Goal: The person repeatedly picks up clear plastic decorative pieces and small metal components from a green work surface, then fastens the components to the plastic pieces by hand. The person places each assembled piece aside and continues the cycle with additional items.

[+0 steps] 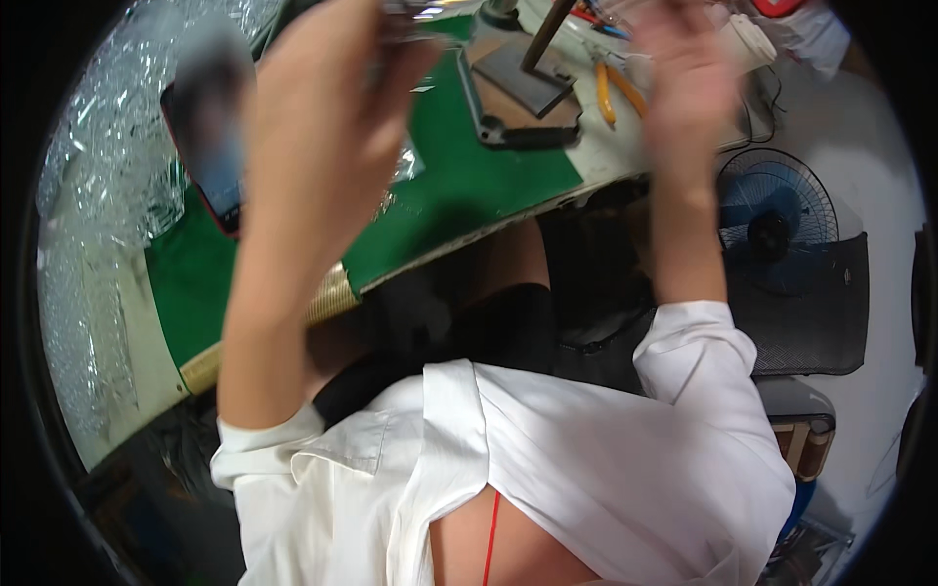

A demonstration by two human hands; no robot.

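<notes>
Head view: left hand (342, 93) seen at eleven o'clock, phone (215, 161) just beside, at ten; right hand (686, 83) between one and two, yellow-handled pliers (605, 96) near; grips blurred, cannot be told.

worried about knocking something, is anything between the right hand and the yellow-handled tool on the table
Nothing visible stands between the right hand and the yellow-handled tool; the metal base is on the tool's other side. The hand is blurred, so its height is unclear.

Left hand (337, 93), right hand (686, 78) (both blurred)
</notes>
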